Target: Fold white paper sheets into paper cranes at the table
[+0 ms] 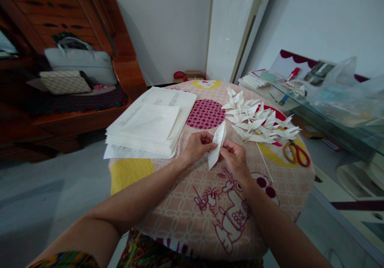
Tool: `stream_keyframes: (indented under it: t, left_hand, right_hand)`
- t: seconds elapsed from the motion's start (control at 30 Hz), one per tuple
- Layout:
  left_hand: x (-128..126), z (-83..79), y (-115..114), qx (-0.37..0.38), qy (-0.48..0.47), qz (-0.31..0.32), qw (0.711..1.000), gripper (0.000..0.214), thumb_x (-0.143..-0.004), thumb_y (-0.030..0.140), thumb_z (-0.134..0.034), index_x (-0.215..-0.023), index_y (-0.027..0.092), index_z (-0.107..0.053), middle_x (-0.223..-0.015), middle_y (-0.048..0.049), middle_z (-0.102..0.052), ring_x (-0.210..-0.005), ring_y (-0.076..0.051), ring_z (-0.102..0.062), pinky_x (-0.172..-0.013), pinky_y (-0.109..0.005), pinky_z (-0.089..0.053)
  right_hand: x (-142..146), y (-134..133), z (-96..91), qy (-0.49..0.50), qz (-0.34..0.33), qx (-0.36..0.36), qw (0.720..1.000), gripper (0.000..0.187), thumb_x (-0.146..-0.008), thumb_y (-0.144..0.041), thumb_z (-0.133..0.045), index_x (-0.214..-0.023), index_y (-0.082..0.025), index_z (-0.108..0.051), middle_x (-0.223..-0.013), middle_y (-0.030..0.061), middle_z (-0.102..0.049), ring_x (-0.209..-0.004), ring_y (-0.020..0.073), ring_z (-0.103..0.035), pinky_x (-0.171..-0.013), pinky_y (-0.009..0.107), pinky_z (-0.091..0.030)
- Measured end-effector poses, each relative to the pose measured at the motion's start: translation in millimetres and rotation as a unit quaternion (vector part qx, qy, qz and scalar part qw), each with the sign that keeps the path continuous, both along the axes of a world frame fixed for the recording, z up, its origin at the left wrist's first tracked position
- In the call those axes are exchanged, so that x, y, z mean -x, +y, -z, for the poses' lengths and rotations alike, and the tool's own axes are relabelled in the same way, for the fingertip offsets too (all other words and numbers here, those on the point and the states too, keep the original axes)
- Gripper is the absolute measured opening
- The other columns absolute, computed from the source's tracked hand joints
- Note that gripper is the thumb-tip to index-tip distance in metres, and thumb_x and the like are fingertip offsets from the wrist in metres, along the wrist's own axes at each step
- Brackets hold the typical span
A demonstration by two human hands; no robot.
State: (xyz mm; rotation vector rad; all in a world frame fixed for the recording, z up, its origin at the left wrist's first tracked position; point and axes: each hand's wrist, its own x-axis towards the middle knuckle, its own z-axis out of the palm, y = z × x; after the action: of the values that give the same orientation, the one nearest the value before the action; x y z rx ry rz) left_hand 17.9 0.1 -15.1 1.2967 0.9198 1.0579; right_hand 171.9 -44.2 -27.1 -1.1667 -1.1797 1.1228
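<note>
A narrow piece of folded white paper (219, 139), pointed at both ends, stands tilted above the middle of the table. My left hand (200, 145) pinches its left edge between thumb and fingers. From the other side, my right hand (234, 156) grips its lower right edge with closed fingers. Just beyond my right hand lies a pile of folded white paper pieces (255, 118) with pointed tips. To the left of my hands rests a thick stack of white paper sheets (147, 124), some with printed text, with smaller sheets on top.
Scissors (296, 154) with orange and red handles lie at the table's right edge. A thin white stick (265, 162) is near the pile. A patterned cloth (180, 204) covers the round table. On the right stands a glass shelf (327, 120) with plastic bags; a wooden bench (75, 112) is at left.
</note>
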Motion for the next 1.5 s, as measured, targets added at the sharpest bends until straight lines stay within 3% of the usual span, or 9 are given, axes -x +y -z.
stream_keyframes:
  t: [0.33,0.47,0.73,0.9,1.07,1.33,1.5]
  left_hand:
    - [0.8,-5.0,-3.5,0.009,-0.028,0.037,0.999,0.022,-0.065,0.024,-0.08,-0.077,0.011,-0.068,-0.07,-0.0025,-0.068,-0.061,-0.01,-0.06,-0.06,-0.021,-0.047]
    - [1.3,-6.6,-4.9,0.019,-0.033,0.057,0.998,0.026,-0.068,0.03,-0.08,-0.081,0.01,-0.07,-0.073,-0.0032,-0.069,-0.063,-0.012,-0.062,-0.063,-0.023,-0.05]
    - [-0.7,-0.5,-2.7,0.013,-0.044,0.06,0.997,0.037,-0.059,0.034,-0.089,-0.077,0.01,-0.067,-0.07,-0.0013,-0.066,-0.061,-0.009,-0.059,-0.059,-0.021,-0.045]
    - [1.1,-3.3,-1.6,0.033,-0.082,0.04,0.995,0.035,-0.062,0.034,-0.087,-0.074,0.011,-0.063,-0.068,0.0005,-0.063,-0.061,-0.009,-0.058,-0.061,-0.022,-0.047]
    - [1.4,-2.0,-1.4,0.022,-0.106,0.032,0.994,0.031,-0.064,0.03,-0.085,-0.074,0.011,-0.062,-0.07,0.001,-0.063,-0.063,-0.009,-0.058,-0.063,-0.021,-0.046]
    - [2.2,0.0,-0.5,0.023,-0.13,0.035,0.991,0.032,-0.064,0.029,-0.086,-0.075,0.013,-0.06,-0.071,0.0017,-0.063,-0.063,-0.008,-0.057,-0.063,-0.02,-0.046]
    - [0.6,-1.1,-1.5,0.017,-0.138,0.035,0.99,0.033,-0.064,0.03,-0.086,-0.075,0.013,-0.06,-0.071,0.0018,-0.064,-0.063,-0.008,-0.057,-0.063,-0.02,-0.045]
  right_hand:
    - [-0.9,4.2,1.6,0.057,0.004,0.014,0.998,0.03,-0.067,-0.044,-0.08,-0.079,-0.018,-0.069,-0.066,0.0007,-0.07,-0.056,0.0159,-0.062,-0.054,0.028,-0.051]
    - [-0.1,5.2,2.5,0.045,0.027,0.004,0.999,0.028,-0.067,-0.043,-0.079,-0.075,-0.018,-0.068,-0.064,0.0002,-0.069,-0.056,0.0148,-0.06,-0.054,0.027,-0.049]
    - [0.1,4.0,1.1,0.032,0.03,-0.019,0.999,0.022,-0.069,-0.039,-0.077,-0.072,-0.019,-0.068,-0.061,-0.0016,-0.065,-0.054,0.0136,-0.056,-0.052,0.025,-0.046]
    - [-2.0,1.5,-1.2,-0.028,0.028,-0.056,0.998,0.022,-0.076,-0.041,-0.073,-0.071,-0.019,-0.072,-0.061,-0.0011,-0.066,-0.055,0.0146,-0.058,-0.053,0.026,-0.046]
    - [-6.6,-0.8,-2.9,-0.131,0.055,-0.138,0.98,0.017,-0.081,-0.034,-0.071,-0.074,-0.019,-0.076,-0.066,0.0,-0.067,-0.061,0.0147,-0.058,-0.058,0.026,-0.044]
    - [-5.8,-3.0,-8.4,-0.17,0.055,-0.187,0.966,0.017,-0.085,-0.03,-0.067,-0.075,-0.02,-0.075,-0.065,-0.0005,-0.063,-0.061,0.0136,-0.056,-0.059,0.026,-0.043]
    - [-5.8,-1.8,-8.5,-0.097,0.059,-0.124,0.986,0.017,-0.081,-0.033,-0.07,-0.073,-0.02,-0.076,-0.062,-0.0007,-0.066,-0.056,0.0135,-0.057,-0.055,0.026,-0.044]
